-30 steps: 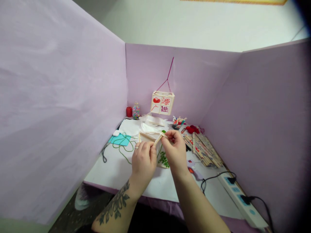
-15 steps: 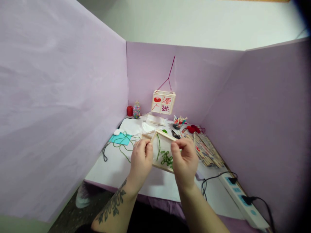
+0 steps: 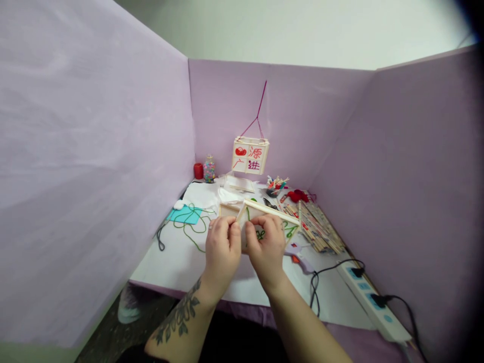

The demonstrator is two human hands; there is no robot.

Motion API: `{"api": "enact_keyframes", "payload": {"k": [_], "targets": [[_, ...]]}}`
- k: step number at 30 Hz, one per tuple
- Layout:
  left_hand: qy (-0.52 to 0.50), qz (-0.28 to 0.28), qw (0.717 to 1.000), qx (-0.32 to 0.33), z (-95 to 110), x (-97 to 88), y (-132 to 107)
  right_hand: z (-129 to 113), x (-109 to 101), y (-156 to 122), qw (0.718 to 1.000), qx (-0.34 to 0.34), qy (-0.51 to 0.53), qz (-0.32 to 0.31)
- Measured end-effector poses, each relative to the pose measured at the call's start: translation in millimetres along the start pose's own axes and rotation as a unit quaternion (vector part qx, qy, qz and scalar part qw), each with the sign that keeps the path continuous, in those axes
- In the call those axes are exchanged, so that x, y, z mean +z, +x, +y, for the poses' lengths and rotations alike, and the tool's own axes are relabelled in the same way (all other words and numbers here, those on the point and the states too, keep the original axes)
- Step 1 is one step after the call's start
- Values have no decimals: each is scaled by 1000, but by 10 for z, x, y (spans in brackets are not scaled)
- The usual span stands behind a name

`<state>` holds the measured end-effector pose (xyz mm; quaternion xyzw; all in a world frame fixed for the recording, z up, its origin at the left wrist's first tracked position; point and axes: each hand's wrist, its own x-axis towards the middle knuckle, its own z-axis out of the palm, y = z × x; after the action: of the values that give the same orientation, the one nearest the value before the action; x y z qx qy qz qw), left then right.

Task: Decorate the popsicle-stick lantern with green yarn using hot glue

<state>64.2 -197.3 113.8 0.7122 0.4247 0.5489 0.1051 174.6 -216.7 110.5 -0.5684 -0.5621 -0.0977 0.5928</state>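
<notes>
A frame of pale wooden sticks with white panels is held up over the table. Green yarn lies in leaf-like loops on its front panel, partly covered by my right hand. My left hand is closed on the frame's near left edge. In front of the panel, my right hand has thumb and fingers pinched at a short upright strand of green yarn. The fingertips hide the strand's lower part.
A lantern with red characters hangs at the back. On the left, loose green yarn trails over a blue sheet. Wooden sticks, a lilac glue gun and a power strip occupy the right side. Scissors lie behind the frame.
My right hand has moved left from the frame's right side to the upright yarn strand, uncovering the right part of the panel. My left hand keeps its hold.
</notes>
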Motion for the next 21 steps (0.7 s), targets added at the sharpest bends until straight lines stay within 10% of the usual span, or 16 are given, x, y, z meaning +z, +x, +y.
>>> {"api": "enact_keyframes", "payload": {"k": [21], "targets": [[-4, 4, 1000, 23, 34, -2, 5, -43, -75, 66, 996, -81, 18, 27]]}}
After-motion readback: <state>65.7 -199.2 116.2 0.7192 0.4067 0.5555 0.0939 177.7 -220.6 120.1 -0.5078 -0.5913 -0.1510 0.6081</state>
